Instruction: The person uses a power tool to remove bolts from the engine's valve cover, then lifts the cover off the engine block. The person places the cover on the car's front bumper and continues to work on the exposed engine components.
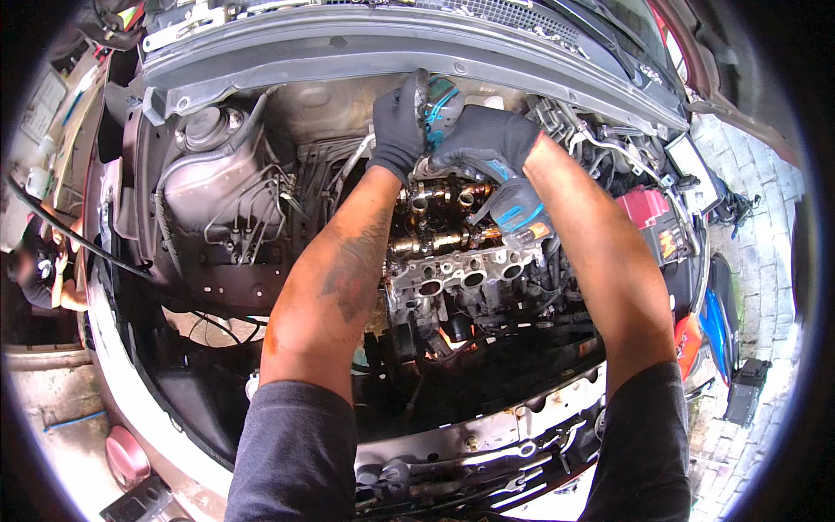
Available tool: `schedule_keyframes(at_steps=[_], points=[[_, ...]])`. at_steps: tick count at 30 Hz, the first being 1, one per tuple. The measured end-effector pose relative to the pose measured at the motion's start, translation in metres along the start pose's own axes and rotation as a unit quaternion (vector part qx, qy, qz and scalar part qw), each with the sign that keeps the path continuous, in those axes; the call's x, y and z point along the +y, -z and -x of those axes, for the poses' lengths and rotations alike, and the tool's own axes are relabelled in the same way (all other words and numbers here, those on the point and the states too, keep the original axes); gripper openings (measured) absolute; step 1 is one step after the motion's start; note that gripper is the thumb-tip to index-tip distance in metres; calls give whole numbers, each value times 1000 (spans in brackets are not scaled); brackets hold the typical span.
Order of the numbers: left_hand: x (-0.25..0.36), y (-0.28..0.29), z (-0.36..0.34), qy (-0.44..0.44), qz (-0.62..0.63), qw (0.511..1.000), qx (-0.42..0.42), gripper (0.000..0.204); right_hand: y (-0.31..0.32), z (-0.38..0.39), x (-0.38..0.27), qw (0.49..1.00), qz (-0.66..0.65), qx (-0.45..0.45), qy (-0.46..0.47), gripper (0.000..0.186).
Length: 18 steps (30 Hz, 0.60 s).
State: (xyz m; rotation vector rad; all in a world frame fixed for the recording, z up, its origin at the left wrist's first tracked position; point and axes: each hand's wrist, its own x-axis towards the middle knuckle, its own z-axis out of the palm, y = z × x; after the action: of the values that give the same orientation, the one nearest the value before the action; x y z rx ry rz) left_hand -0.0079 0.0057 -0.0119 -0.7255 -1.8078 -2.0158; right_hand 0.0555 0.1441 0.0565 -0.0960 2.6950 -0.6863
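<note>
Both my hands wear black work gloves at the far side of an open engine bay. My right hand (491,143) is wrapped round the handle of a grey and teal cordless driver (517,209); its battery end points toward me. Closed against the driver's body from the left is my left hand (404,126), thumb upward. The driver's tip and whatever it touches are hidden by the gloves. Just below my hands lies the uncovered engine cylinder head (452,261), with oily brown camshafts (435,239) on top and oval ports along its near side.
Several wrenches (522,478) lie along the front crossmember. A red cloth (644,207) rests at the right of the bay, near hoses and wiring. The strut tower (209,130) rises at left. Another person (43,265) is beyond the left fender; a pink basin (128,452) stands lower left.
</note>
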Motion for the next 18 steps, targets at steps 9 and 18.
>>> schedule_keyframes(at_steps=[9, 18], points=[[9, 0, -2, -5, 31, 999, 10, 47, 10, 13, -20, 997, -57, -32, -36, 33], [5, 5, 1, 15, 42, 999, -1, 49, -3, 0, 0, 997, -72, 18, 8, 34]])
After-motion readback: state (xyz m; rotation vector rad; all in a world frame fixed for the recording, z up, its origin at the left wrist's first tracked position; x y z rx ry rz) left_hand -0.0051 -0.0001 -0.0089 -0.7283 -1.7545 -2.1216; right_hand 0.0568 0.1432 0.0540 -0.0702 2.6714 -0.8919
